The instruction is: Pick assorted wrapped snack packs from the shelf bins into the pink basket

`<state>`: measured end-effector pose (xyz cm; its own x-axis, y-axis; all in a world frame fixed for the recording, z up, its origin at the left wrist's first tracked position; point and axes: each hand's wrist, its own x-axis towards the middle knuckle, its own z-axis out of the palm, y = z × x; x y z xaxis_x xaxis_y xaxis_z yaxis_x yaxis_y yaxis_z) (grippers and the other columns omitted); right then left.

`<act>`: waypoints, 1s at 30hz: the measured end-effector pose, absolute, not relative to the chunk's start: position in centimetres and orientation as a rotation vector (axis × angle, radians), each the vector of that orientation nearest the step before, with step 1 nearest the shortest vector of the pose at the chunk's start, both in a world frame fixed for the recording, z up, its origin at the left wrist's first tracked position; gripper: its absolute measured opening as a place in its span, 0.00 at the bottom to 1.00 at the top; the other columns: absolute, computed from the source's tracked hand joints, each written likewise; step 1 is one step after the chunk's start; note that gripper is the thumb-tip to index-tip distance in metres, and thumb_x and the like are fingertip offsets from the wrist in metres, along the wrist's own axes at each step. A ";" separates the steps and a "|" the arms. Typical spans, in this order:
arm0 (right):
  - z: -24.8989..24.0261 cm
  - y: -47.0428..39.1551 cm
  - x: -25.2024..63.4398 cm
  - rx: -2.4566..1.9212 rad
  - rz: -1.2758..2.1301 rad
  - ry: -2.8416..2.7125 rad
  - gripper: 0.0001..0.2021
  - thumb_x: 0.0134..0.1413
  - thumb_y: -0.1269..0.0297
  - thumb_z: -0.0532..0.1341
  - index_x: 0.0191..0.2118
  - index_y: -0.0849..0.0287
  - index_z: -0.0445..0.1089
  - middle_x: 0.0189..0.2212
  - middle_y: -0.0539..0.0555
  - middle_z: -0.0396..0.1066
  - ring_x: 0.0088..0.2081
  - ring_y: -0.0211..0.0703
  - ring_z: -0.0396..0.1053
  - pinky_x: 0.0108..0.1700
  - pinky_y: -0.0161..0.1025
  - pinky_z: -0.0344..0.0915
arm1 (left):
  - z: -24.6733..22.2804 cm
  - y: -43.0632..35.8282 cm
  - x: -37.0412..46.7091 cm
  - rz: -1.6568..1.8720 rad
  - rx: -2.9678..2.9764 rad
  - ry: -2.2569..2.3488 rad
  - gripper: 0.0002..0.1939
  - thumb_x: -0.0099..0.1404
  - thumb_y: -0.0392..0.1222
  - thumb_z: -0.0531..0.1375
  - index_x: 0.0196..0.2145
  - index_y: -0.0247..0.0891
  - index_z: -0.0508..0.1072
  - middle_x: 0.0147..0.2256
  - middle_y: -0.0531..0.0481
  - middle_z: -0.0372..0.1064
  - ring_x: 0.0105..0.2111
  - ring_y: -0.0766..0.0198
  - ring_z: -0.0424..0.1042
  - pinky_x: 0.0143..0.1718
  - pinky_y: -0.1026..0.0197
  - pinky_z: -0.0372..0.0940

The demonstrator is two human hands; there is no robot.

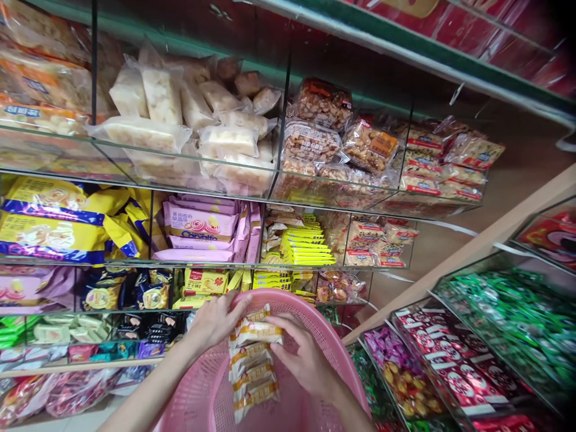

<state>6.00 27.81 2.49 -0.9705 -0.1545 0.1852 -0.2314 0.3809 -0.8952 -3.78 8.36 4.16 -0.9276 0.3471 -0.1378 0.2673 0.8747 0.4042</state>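
Observation:
A pink perforated plastic basket (333,342) fills the bottom centre of the view. Over it, several small white-and-yellow wrapped snacks (254,363) form a column. My left hand (218,321) is at the basket's far left rim, fingers apart, its fingertips close to the top snack. On the right, my right hand (303,354) reaches over the basket, thumb and fingers on the right side of the upper snacks.
Clear-fronted shelves ahead hold bagged white blocks (162,96), nut bars (310,141), purple packs (200,222) and yellow packs (310,240). Slanted bins at the right hold green sweets (508,318) and red-and-white packets (454,360). A wooden edge (472,252) runs diagonally between them.

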 end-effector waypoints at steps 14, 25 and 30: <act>3.2 28.4 7.3 0.616 1.773 -2.713 0.16 0.49 0.73 0.60 0.44 0.53 0.70 0.42 0.52 0.67 0.44 0.41 0.65 0.48 0.39 0.61 | 4.0 8.8 -3.8 0.637 0.532 2.825 0.32 0.62 0.64 0.36 0.41 0.42 0.69 0.37 0.41 0.75 0.42 0.48 0.73 0.39 0.54 0.61; 0.4 26.9 7.8 0.514 1.056 -3.069 0.15 0.45 0.74 0.58 0.41 0.53 0.62 0.40 0.48 0.66 0.39 0.41 0.65 0.39 0.34 0.58 | 3.8 8.8 -3.7 0.610 0.563 2.824 0.32 0.62 0.65 0.35 0.38 0.42 0.68 0.34 0.41 0.75 0.40 0.45 0.73 0.37 0.53 0.61; -0.1 26.6 8.0 0.537 0.745 -3.145 0.11 0.47 0.69 0.59 0.38 0.53 0.60 0.40 0.48 0.65 0.36 0.41 0.66 0.34 0.35 0.57 | 3.6 8.8 -3.7 0.607 0.558 2.828 0.32 0.61 0.66 0.35 0.37 0.42 0.68 0.33 0.41 0.75 0.39 0.46 0.73 0.36 0.54 0.61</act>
